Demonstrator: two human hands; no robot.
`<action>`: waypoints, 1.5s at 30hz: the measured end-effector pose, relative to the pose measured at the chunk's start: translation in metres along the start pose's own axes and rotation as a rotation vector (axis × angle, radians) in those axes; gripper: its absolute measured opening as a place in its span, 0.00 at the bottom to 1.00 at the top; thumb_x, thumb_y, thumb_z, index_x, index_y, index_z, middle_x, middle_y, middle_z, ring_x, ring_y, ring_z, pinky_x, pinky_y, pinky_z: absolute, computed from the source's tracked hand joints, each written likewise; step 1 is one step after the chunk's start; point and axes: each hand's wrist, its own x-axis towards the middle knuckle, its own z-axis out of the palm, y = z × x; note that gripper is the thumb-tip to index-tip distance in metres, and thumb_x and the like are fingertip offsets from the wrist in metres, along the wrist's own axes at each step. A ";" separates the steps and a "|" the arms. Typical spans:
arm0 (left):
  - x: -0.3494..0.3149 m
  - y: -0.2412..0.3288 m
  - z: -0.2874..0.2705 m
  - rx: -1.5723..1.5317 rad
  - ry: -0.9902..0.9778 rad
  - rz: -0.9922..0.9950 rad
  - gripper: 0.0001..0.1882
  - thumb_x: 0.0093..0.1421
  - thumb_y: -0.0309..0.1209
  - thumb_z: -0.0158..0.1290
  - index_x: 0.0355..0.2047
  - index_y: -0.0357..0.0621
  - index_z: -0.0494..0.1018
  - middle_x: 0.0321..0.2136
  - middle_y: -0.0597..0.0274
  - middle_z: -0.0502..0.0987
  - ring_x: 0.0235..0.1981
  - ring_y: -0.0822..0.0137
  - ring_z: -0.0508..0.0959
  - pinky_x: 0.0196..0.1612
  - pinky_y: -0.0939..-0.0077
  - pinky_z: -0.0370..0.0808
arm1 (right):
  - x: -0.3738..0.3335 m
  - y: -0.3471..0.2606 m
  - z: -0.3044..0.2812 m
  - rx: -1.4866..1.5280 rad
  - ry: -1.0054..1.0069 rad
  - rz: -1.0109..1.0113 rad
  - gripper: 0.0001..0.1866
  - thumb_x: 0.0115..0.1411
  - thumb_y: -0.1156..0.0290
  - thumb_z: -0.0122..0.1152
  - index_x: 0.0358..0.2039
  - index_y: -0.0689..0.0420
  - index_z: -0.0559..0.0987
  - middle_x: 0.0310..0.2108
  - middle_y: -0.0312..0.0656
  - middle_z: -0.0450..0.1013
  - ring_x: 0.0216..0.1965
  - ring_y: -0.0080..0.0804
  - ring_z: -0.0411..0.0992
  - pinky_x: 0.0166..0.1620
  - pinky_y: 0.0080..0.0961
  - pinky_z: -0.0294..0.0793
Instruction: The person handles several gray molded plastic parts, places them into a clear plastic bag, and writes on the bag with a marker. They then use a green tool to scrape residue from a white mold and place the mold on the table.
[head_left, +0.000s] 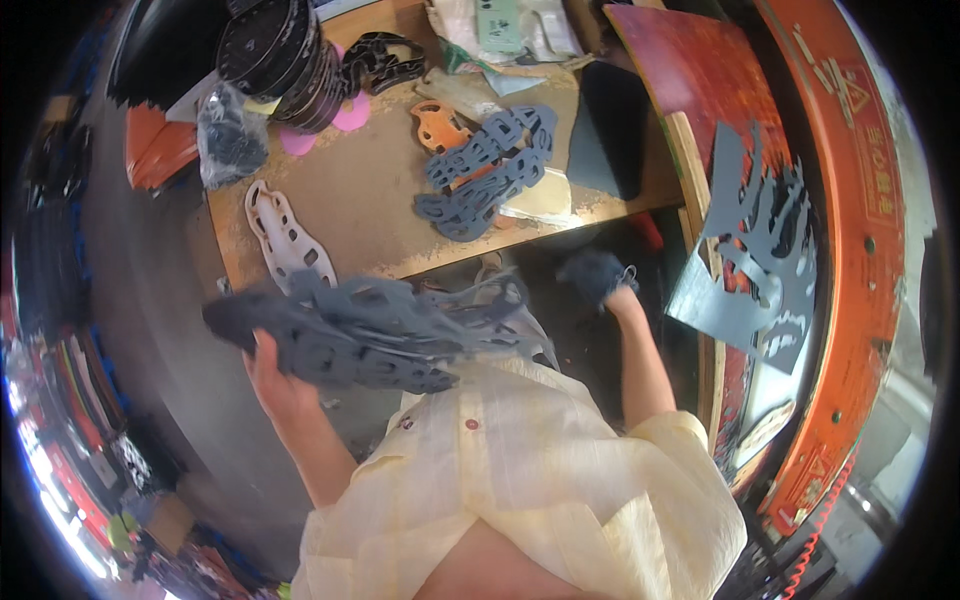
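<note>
Grey slotted bundle in the left hand, free end toward the right

Left hand point(284, 388) is closed on a bundle of dark-grey, flexible-looking sheet pieces with slotted cut-outs point(345, 335). Thumb shows against the near side of the blunt left end; remaining fingers partly hidden. Bundle is up in front of the shirt, at the near edge of the brown, worn-topped wooden table point(365, 225).

Key relation: long axis runs roughly crosswise to the body. From the left fingers the bundle extends rightward, its loose end pointing toward the right hand point(597, 280) but stopping short; a gap lies between. Left hand is the nearer, and the only one in contact.

Right hand is out to the right, beyond the table's near edge, dark-covered and blurred. Glove or held item: cannot tell. Finger state likewise unclear.

Bundle's look: matte, several layers, darker and solid at the held end, thin strips splaying and smeared by blur at the other. Layer count not readable.

On the table: a similar pile of grey slotted pieces point(487, 172), an orange perforated piece point(438, 124) beside it, and a white elongated piece with oval holes point(285, 232), its lower end overlapped by the bundle in this view.
</note>
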 end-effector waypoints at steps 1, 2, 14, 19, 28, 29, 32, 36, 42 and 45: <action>0.011 0.005 0.001 -0.014 0.035 -0.056 0.23 0.61 0.34 0.51 0.54 0.39 0.62 0.48 0.55 0.71 0.50 0.59 0.72 0.52 0.58 0.71 | -0.018 0.011 0.009 -0.120 -0.255 0.286 0.11 0.56 0.65 0.51 0.30 0.56 0.80 0.32 0.45 0.76 0.35 0.44 0.73 0.37 0.33 0.72; 0.023 0.009 0.003 -0.010 0.147 -0.123 0.22 0.62 0.33 0.49 0.54 0.38 0.61 0.48 0.55 0.71 0.50 0.58 0.71 0.52 0.57 0.70 | -0.022 0.026 0.012 -0.182 -0.379 0.436 0.11 0.57 0.65 0.51 0.31 0.54 0.80 0.31 0.45 0.76 0.35 0.44 0.73 0.37 0.31 0.72; 0.081 -0.037 0.049 0.129 0.199 0.033 0.19 0.60 0.26 0.51 0.51 0.34 0.64 0.44 0.54 0.73 0.44 0.61 0.75 0.47 0.65 0.73 | 0.199 0.075 0.017 0.336 0.291 0.815 0.33 0.42 0.45 0.65 0.42 0.60 0.79 0.34 0.47 0.76 0.34 0.36 0.73 0.39 0.33 0.72; 0.091 -0.016 0.027 -0.044 0.175 0.059 0.19 0.61 0.27 0.50 0.51 0.33 0.63 0.46 0.53 0.72 0.45 0.59 0.75 0.49 0.63 0.72 | 0.209 0.087 0.029 0.324 0.227 0.981 0.32 0.42 0.48 0.64 0.43 0.59 0.78 0.37 0.49 0.76 0.38 0.37 0.75 0.40 0.34 0.73; 0.094 -0.004 0.008 -0.343 0.146 -0.105 0.21 0.62 0.31 0.49 0.52 0.32 0.63 0.47 0.51 0.71 0.50 0.55 0.72 0.54 0.58 0.68 | 0.207 0.099 0.032 1.419 0.135 0.644 0.09 0.52 0.71 0.60 0.35 0.55 0.74 0.28 0.38 0.74 0.25 0.31 0.71 0.28 0.26 0.70; 0.094 -0.003 0.009 -0.364 0.128 -0.109 0.21 0.62 0.31 0.49 0.52 0.32 0.63 0.47 0.51 0.71 0.50 0.54 0.71 0.54 0.57 0.68 | 0.203 0.095 0.032 1.309 0.176 0.548 0.09 0.52 0.71 0.60 0.35 0.56 0.74 0.28 0.38 0.74 0.25 0.31 0.71 0.28 0.26 0.70; 0.097 -0.001 0.012 -0.390 0.116 -0.120 0.20 0.61 0.31 0.49 0.51 0.33 0.63 0.47 0.47 0.71 0.51 0.52 0.70 0.57 0.51 0.65 | 0.189 0.079 0.026 1.220 0.303 0.443 0.13 0.53 0.69 0.60 0.40 0.57 0.75 0.30 0.37 0.73 0.28 0.25 0.71 0.30 0.23 0.70; 0.107 0.002 0.024 -0.417 0.106 -0.073 0.20 0.61 0.30 0.49 0.52 0.33 0.63 0.47 0.46 0.71 0.51 0.53 0.70 0.56 0.52 0.65 | 0.163 0.048 0.002 1.255 0.453 0.337 0.16 0.53 0.75 0.60 0.43 0.60 0.73 0.33 0.38 0.74 0.32 0.26 0.72 0.34 0.23 0.72; 0.120 0.000 0.049 -0.489 -0.017 0.067 0.20 0.61 0.30 0.48 0.53 0.37 0.64 0.49 0.50 0.70 0.53 0.55 0.69 0.58 0.51 0.62 | 0.123 -0.018 -0.075 1.445 0.475 0.054 0.16 0.54 0.75 0.58 0.44 0.61 0.73 0.36 0.37 0.73 0.31 0.23 0.71 0.34 0.22 0.72; 0.127 -0.009 0.070 -0.753 0.051 0.056 0.21 0.60 0.29 0.50 0.54 0.40 0.63 0.49 0.53 0.70 0.52 0.55 0.69 0.59 0.50 0.62 | 0.118 -0.048 -0.107 1.619 0.477 -0.052 0.18 0.53 0.75 0.58 0.45 0.60 0.72 0.38 0.41 0.73 0.34 0.31 0.73 0.35 0.26 0.75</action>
